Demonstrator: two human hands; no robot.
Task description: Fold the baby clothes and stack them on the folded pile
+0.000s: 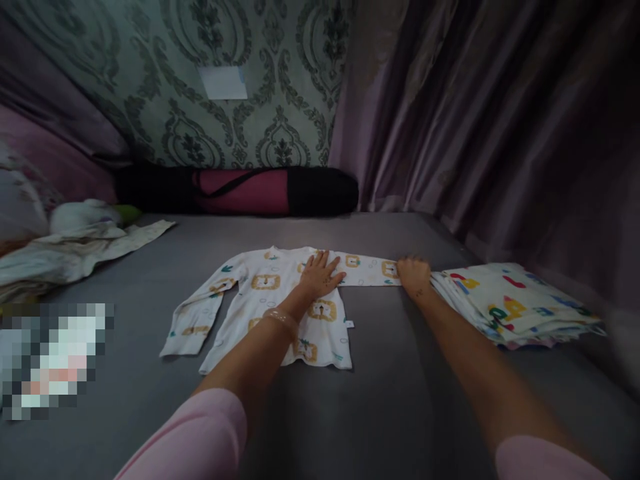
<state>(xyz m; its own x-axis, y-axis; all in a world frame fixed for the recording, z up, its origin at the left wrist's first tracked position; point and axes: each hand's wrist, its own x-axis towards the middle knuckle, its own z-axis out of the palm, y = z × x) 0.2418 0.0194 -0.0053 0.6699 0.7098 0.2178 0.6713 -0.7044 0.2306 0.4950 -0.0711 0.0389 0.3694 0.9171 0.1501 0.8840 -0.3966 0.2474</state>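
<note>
1. Shirt: white w/ tan lion prints, lying flat on grey sheet, neckline at far side, hem toward the person. Small label sticks out at R side seam.
2. L hand: palm down near R shoulder, fingers spread, pressing only; nothing grasped.
3. R hand: fist clenched at end of R sleeve, looks like it has the cuff; fingertips hidden, so exact pinch can't be told. Sleeve runs straight out sideways, approx. level w/ shoulder.
4. L sleeve: untouched, angled down & away from body, a few creases.
5. Handling (judgement): prob. v. light, soft, limp knit; no stiffness, so it'll wrinkle or drag if pulled w/o the other hand pinning it. Not fragile, prob. not slippery.
6. Best hold (judgement): cuffs, shoulder seams or hem corners, fabric between thumb & fingers; flat palm for smoothing. Avoid tugging the label.
7. Nearby: stack of folded cloth w/ colourful prints just beside R hand; red/black bag along wall, well apart from shirt.
</note>
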